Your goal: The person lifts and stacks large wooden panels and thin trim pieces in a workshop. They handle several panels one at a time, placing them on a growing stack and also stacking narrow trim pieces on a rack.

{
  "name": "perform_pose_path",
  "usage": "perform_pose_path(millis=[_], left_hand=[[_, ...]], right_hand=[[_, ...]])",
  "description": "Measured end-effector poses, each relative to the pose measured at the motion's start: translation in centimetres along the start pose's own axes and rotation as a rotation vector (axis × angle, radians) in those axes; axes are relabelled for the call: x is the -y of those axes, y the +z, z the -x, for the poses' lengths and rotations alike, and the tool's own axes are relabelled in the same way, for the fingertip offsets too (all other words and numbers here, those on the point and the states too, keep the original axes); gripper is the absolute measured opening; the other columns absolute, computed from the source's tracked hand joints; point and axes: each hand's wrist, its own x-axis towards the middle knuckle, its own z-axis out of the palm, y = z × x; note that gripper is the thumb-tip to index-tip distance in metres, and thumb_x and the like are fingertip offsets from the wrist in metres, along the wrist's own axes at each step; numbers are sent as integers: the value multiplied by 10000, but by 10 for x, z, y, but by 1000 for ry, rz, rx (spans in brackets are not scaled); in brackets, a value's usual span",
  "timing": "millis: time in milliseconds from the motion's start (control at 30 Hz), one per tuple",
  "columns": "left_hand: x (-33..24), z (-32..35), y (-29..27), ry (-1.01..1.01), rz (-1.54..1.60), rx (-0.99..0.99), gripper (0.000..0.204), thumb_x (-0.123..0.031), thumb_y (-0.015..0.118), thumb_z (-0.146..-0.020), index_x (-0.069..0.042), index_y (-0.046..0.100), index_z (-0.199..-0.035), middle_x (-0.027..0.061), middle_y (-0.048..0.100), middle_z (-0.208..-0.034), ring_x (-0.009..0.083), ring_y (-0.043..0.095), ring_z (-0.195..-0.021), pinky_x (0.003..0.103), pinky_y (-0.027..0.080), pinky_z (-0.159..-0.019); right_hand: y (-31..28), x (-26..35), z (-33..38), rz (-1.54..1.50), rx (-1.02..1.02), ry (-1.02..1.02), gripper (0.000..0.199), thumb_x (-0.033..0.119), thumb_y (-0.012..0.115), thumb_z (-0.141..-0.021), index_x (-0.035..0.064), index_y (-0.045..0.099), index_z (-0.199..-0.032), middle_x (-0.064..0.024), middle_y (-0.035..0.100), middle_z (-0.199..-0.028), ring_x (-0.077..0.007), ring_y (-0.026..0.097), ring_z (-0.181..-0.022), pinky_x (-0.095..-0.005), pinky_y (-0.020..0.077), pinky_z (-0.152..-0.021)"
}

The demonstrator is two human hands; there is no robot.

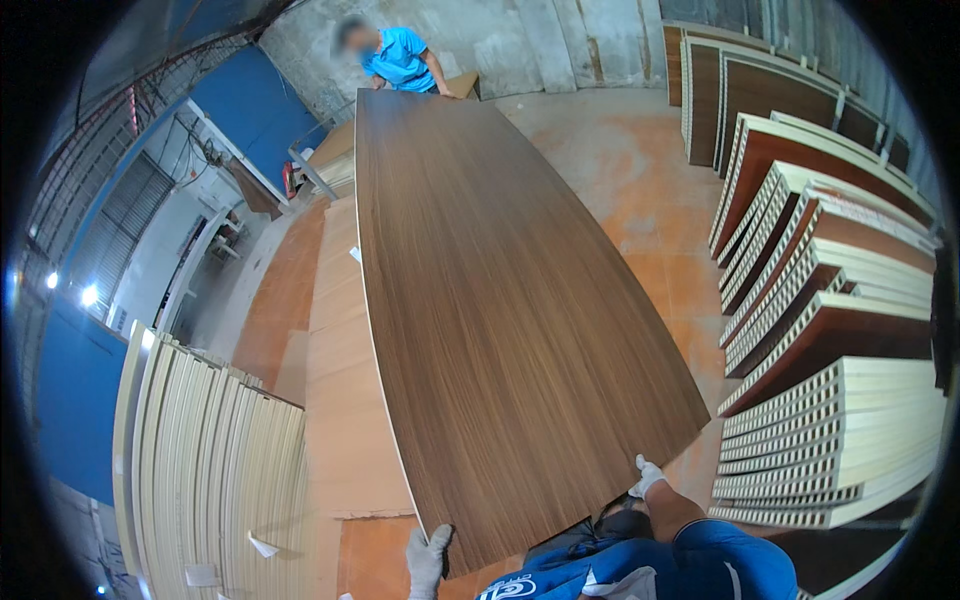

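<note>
Carrying is judged the step in hand: the long brown wood-grain panel [500, 300] is gripped at its near corners by the gloved left hand [427, 560] and right hand [647, 477], both closed on its edge. The far end is held by a co-worker [400, 60]. Level, matched steps seem needed; open floor [640, 190] lies right, before the stacked boards [830, 400].

A long dark wood-grain panel [500, 300] ran from near to far. The gloved left hand [427, 560] and right hand [647, 477] gripped its near end; a person in blue [400, 58] held the far end.
</note>
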Motion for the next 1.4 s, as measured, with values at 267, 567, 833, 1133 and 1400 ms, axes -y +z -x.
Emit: perform_pose_path(millis=[267,567,833,1133,1400], left_hand=[[-98,-19,146,-25,-54,-79,352,-340,726,-817,-19,593,-873,46,612,-742,126,536,-683,310,450,-606],[-195,-37,293,-133,267,-103,304,-254,727,-827,-25,562,-941,45,622,-825,131,537,-701,281,447,-648],[-290,-37,417,-202,355,-218,302,-193,734,-826,-22,562,-1007,63,646,-878,137,578,-728,275,469,-664],[-351,-85,502,-313,198,-253,314,-215,761,-803,-39,585,-993,55,666,-828,138,578,-657,297,487,-616],[-374,-136,581,-401,343,-380,468,-126,649,-886,-51,464,-1309,129,631,-1105,235,609,-949,375,491,-847]], right_hand=[[-28,174,13,130,345,-216,936,559,611,-827,-24,215,-1443,-308,164,-1491,-488,141,-1362,-561,156,-1098],[-35,352,-39,80,296,-153,889,519,653,-821,13,248,-1430,-230,252,-1487,-437,236,-1347,-574,206,-1083],[-28,485,-90,133,165,95,936,476,725,-779,21,231,-1430,-196,196,-1498,-418,260,-1330,-591,262,-1032],[-6,604,-117,-174,247,-1,717,274,675,-868,82,284,-1438,-129,418,-1403,-359,423,-1250,-470,329,-1073],[20,702,-166,-100,271,-100,693,329,667,-870,17,339,-1395,-193,455,-1345,-331,442,-1238,-478,398,-1002]])
